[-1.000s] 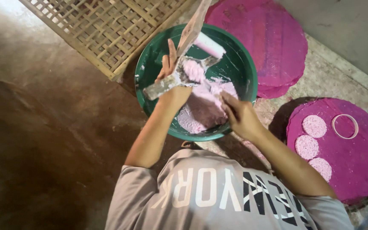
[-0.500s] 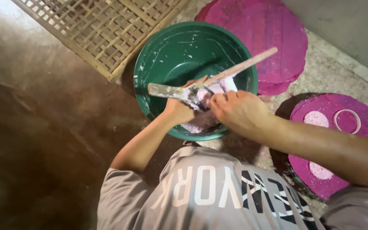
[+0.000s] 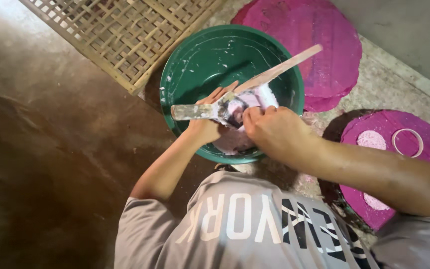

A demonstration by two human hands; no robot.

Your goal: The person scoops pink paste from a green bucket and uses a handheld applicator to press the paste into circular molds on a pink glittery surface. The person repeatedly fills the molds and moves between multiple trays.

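Note:
My left hand (image 3: pixel 204 125) grips a flat wooden paddle (image 3: pixel 284 66) near its paste-smeared end and holds it across a green basin (image 3: pixel 190 65). The handle points up and to the right over the rim. My right hand (image 3: pixel 273 130) is closed on a lump of pale pink paste (image 3: pixel 264 95) stuck to the paddle, just right of my left hand. More pink paste lies in the basin's bottom, mostly hidden under both hands. White smears streak the basin's inner wall.
A bamboo lattice mat (image 3: pixel 120 35) lies at the upper left. A round pink cloth-covered board (image 3: pixel 324 40) sits behind the basin. Another pink board (image 3: pixel 414 169) at the right carries pale pink discs (image 3: pixel 372 139) and a white ring (image 3: pixel 407 142). Below is my grey shirt (image 3: pixel 235 224).
The paddle has swung from nearly upright to lying across the basin. My right hand has risen from the paste in the basin to the paddle beside my left hand.

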